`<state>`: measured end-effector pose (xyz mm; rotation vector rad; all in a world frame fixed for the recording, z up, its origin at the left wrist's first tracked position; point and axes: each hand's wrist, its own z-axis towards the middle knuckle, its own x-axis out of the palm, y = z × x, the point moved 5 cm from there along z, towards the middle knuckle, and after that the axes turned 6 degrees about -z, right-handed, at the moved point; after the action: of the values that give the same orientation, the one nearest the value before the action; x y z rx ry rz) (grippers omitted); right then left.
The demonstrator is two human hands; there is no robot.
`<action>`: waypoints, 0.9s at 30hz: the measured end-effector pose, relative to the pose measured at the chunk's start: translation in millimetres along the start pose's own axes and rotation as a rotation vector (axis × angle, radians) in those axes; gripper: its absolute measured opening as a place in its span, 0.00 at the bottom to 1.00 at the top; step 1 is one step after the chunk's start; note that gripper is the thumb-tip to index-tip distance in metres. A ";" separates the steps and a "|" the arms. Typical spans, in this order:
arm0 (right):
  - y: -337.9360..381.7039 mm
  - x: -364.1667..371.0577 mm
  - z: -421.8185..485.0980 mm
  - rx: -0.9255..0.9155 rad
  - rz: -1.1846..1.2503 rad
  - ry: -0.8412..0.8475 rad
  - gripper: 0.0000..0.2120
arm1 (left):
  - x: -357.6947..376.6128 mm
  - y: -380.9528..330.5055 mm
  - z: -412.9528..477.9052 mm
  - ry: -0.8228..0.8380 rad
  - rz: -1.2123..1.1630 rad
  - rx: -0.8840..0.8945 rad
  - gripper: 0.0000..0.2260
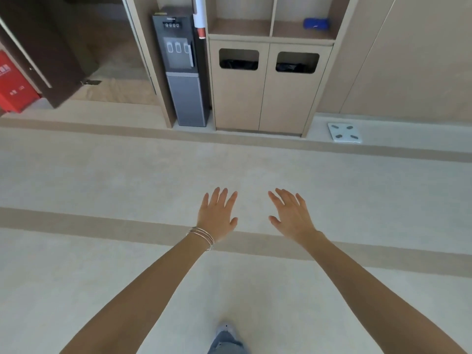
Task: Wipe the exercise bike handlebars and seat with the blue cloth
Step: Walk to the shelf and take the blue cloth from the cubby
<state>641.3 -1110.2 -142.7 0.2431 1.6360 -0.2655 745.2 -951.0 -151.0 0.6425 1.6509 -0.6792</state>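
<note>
The blue cloth (316,23) lies bunched in the right open shelf of a beige wall cabinet (270,85), far ahead of me. My left hand (217,215), with thin bangles on the wrist, and my right hand (291,214) are stretched out side by side over the floor, palms down, fingers spread, holding nothing. Both hands are well short of the cabinet. No exercise bike is in view.
A dark water dispenser (182,70) stands left of the cabinet. Two bin openings with black liners (238,60) are in the cabinet doors. A white scale (344,132) lies on the floor at right. A dark door (43,52) and red box (14,83) are at left. My foot (226,330) shows below.
</note>
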 end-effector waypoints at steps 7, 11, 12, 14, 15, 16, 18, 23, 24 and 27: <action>-74.4 -8.8 60.7 0.129 0.021 0.004 0.32 | -28.6 -30.7 122.9 0.007 0.024 0.146 0.30; -127.6 -11.9 105.9 0.145 0.024 -0.001 0.32 | -39.9 -60.5 192.7 -0.005 0.024 0.188 0.30; -141.4 -13.2 119.3 0.139 0.017 -0.006 0.32 | -42.8 -67.9 211.2 -0.014 0.026 0.191 0.30; -170.7 -18.2 147.8 0.123 0.007 -0.020 0.32 | -49.6 -82.6 248.4 -0.030 0.019 0.185 0.30; -186.2 -21.6 162.0 0.118 0.006 -0.031 0.32 | -53.2 -90.3 266.7 -0.036 0.011 0.179 0.30; -202.4 -25.6 175.8 0.115 0.004 -0.040 0.32 | -56.8 -98.6 284.4 -0.039 0.007 0.173 0.30; -233.6 -34.4 202.3 0.109 0.002 -0.045 0.32 | -66.5 -115.4 319.2 -0.036 0.008 0.170 0.30; -304.0 -53.4 267.0 0.074 -0.033 -0.059 0.31 | -94.4 -150.0 404.2 -0.106 -0.037 0.143 0.30; -315.0 -55.9 279.2 0.073 -0.033 -0.059 0.31 | -97.3 -156.2 418.3 -0.108 -0.037 0.146 0.30; -340.0 -58.4 316.8 0.062 -0.030 -0.058 0.31 | -101.2 -166.2 458.4 -0.101 -0.026 0.149 0.30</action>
<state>838.8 -1532.7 -99.7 0.2555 1.5762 -0.3434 945.7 -1404.6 -105.7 0.6828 1.5271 -0.8466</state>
